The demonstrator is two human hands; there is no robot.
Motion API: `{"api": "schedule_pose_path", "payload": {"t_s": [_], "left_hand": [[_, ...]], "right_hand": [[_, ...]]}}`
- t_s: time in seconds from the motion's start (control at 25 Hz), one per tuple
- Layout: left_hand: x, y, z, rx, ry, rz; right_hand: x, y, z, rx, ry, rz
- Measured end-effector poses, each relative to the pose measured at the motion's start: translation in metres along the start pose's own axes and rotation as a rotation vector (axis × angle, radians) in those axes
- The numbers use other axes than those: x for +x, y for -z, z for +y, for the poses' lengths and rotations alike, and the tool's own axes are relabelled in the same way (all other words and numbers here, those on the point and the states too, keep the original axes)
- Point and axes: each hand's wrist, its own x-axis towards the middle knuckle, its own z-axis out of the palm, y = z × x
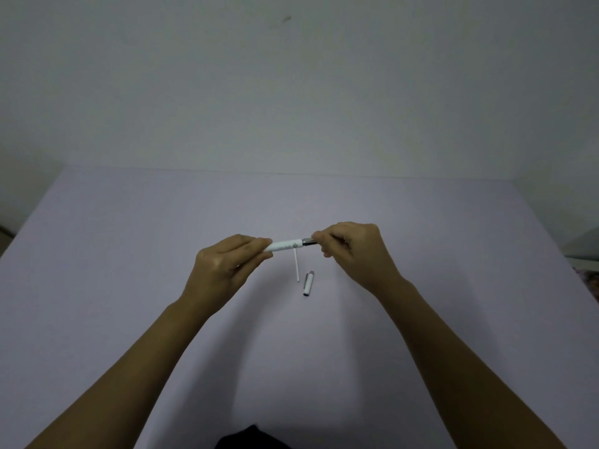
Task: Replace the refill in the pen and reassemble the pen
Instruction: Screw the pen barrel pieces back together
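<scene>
A white pen barrel (pixel 285 246) is held level above the table between both hands. My left hand (pixel 223 264) grips its left end. My right hand (pixel 353 251) pinches the dark metallic front section (pixel 309 242) at the barrel's right end; the tip is hidden inside my fingers. Below the barrel, a thin white refill (pixel 296 266) lies on the table, pointing toward me. Just right of it lies the white pen cap (pixel 308 283) with a dark open end.
The table (pixel 129 254) is covered in pale lilac and reaches a plain wall at the back. A dark piece of clothing (pixel 252 439) shows at the bottom edge. Something grey and patterned sits off the table at the far right (pixel 586 254).
</scene>
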Motion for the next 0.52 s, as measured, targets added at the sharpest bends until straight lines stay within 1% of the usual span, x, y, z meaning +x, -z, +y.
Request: {"api": "schedule_pose_path", "payload": {"t_s": [0.04, 0.16, 0.24, 0.36, 0.44, 0.52], "left_hand": [[0.0006, 0.0005, 0.0008, -0.015, 0.018, -0.004], [0.0041, 0.0018, 0.0029, -0.030, 0.054, -0.008], [0.0061, 0.0027, 0.0039, -0.046, 0.064, -0.007], [0.0064, 0.0055, 0.0051, -0.057, 0.043, -0.012], [0.0060, 0.0067, 0.0055, -0.052, 0.021, -0.021], [0.0064, 0.0072, 0.0053, -0.044, 0.032, -0.023]], "right_hand": [[0.0005, 0.0017, -0.0020, 0.002, -0.007, -0.011], [-0.0002, 0.0059, -0.0058, 0.154, -0.081, -0.080], [0.0007, 0.0076, -0.0067, 0.152, -0.081, -0.089], [0.0017, 0.0065, -0.0083, 0.088, -0.060, -0.104], [0.0027, 0.0052, -0.0088, 0.053, -0.096, -0.119], [0.0027, 0.0028, -0.0105, 0.107, -0.137, -0.113]]}}
